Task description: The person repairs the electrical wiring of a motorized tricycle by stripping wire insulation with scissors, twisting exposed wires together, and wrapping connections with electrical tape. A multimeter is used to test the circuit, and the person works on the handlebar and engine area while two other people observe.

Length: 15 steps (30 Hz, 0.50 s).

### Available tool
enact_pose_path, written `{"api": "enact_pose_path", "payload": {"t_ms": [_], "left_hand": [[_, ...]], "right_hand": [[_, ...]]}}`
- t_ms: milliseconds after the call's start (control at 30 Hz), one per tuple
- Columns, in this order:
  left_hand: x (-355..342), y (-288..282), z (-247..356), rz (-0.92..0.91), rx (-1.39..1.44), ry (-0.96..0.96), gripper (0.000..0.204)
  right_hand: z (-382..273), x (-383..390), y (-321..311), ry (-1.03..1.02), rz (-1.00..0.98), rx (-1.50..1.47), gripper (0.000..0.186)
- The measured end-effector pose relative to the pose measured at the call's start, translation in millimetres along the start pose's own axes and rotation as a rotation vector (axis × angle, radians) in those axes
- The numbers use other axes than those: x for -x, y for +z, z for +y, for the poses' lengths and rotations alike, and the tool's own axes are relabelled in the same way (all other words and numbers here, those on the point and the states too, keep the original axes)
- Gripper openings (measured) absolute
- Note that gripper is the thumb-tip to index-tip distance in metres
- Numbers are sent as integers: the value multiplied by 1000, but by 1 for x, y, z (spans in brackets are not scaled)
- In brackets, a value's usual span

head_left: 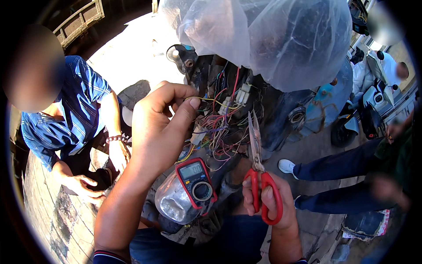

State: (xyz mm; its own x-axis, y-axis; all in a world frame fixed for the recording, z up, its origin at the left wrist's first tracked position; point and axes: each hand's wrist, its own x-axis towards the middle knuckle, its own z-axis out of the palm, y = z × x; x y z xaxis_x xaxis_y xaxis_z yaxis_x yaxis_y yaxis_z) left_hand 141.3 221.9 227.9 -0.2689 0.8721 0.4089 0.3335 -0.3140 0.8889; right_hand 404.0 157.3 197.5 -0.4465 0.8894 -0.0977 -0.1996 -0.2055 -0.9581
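Between the thumb and forefinger of my left hand (160,125) a yellow wire (211,100) is pinched. It runs right toward white plug connectors (241,95) in a tangle of coloured wires (216,125). My right hand (277,204) grips the red-handled scissors (258,163), fingers through the loops. Their blades point up, slightly parted, just right of the wire tangle and apart from the yellow wire. Below the wires, a red and black multimeter (196,182) lies tilted on a dented silver metal body (173,204).
Clear plastic sheeting (263,39) covers the part above the wires. A person in a blue checked shirt (72,105) crouches at left. Another person in dark trousers (338,160) stands at right, near a dark flat object (364,224) on the ground. Parked scooters (373,97) stand farther back.
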Motion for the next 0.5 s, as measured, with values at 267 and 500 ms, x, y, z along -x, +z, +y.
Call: {"api": "enact_pose_path", "payload": {"t_ms": [267,500], "left_hand": [[7,-2,-4,10,120,-72,8],[13,-5,-6,11,124,-91,6]], "right_hand": [[5,-10,1,0,-66,-34,51],[6,-15,1,-22,-77,-82,57]]}}
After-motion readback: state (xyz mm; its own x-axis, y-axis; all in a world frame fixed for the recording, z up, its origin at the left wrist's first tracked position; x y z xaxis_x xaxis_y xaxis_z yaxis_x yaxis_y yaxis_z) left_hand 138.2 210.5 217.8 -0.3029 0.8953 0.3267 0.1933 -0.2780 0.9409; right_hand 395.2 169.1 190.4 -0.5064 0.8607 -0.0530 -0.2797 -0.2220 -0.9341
